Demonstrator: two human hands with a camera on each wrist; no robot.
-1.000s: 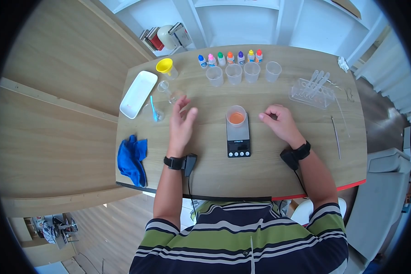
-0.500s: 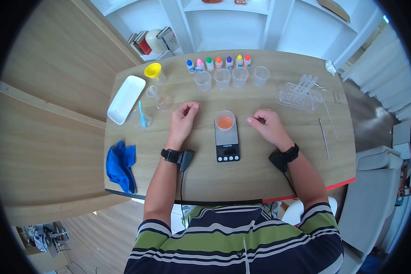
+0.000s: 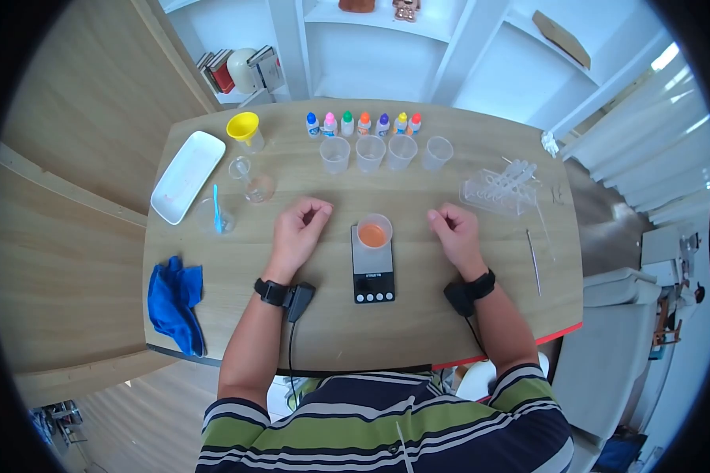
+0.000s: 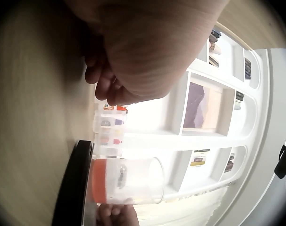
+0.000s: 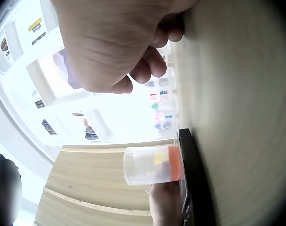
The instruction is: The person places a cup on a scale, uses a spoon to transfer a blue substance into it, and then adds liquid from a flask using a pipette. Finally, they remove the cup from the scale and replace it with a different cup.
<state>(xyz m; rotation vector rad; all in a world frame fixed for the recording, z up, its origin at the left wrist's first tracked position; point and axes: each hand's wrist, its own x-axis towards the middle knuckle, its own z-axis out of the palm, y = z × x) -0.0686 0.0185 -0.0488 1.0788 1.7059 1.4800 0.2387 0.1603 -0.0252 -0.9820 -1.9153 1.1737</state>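
A clear plastic cup (image 3: pixel 374 232) with a shallow layer of orange liquid stands on a black and silver digital scale (image 3: pixel 373 268) in mid-table. To the left of the scale my left hand (image 3: pixel 299 232) rests on the tabletop, its fingers loosely curled and holding nothing. My right hand (image 3: pixel 456 235) lies on the other side, also loosely curled with nothing in it. Both wrist views show the cup upright on the scale, apart from the fingers.
Behind the scale are several empty cups (image 3: pixel 371 154) and dropper bottles (image 3: pixel 348 124) with coloured caps. On the left are a white tray (image 3: pixel 188 177), yellow funnel (image 3: pixel 244 126), glass flask (image 3: pixel 256 186) and blue cloth (image 3: pixel 176 303). A rack with pipettes (image 3: pixel 497 193) and metal rod (image 3: pixel 534 264) lie right.
My left hand, earlier raised with spread fingers, has come down to the table and its fingers have curled. The right hand stays beside the scale. The head view has shifted.
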